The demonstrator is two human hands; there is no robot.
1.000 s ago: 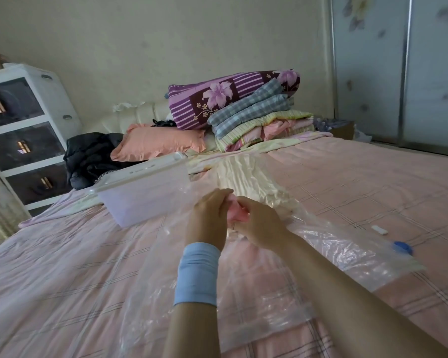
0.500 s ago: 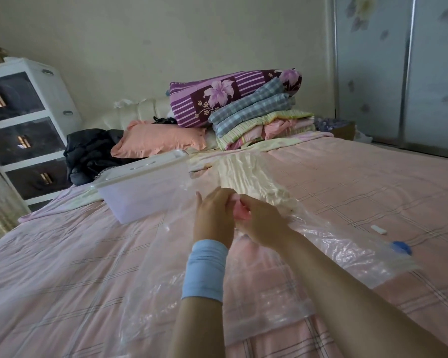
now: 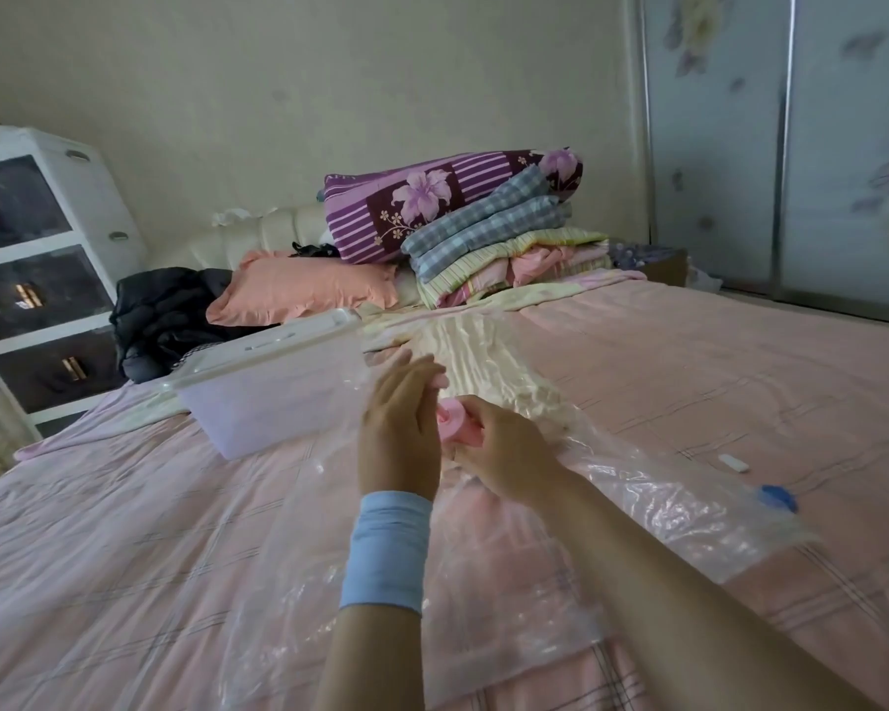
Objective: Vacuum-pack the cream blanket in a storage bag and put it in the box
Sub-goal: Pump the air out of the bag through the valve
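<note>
A clear plastic storage bag [image 3: 663,510] lies spread across the pink bed. The cream blanket [image 3: 478,356] lies crumpled under the bag's plastic at its far end. My right hand [image 3: 504,449] grips a round pink plastic piece [image 3: 458,425] just above the bag. My left hand [image 3: 401,423], with a blue wristband, stands beside that piece with its palm toward it and its fingers stretched out. The clear storage box [image 3: 278,402] with a white lid sits on the bed to the left of my hands.
A blue cap [image 3: 778,497] and a small white clip [image 3: 733,462] lie at the bag's right end. Folded bedding [image 3: 488,233] and a peach pillow [image 3: 299,289] are stacked at the headboard, with dark clothing [image 3: 170,315] to their left. A white drawer unit [image 3: 37,264] stands far left.
My left hand's fingers have uncurled from the pink piece, which now shows more between the hands. Both hands have shifted slightly away from me.
</note>
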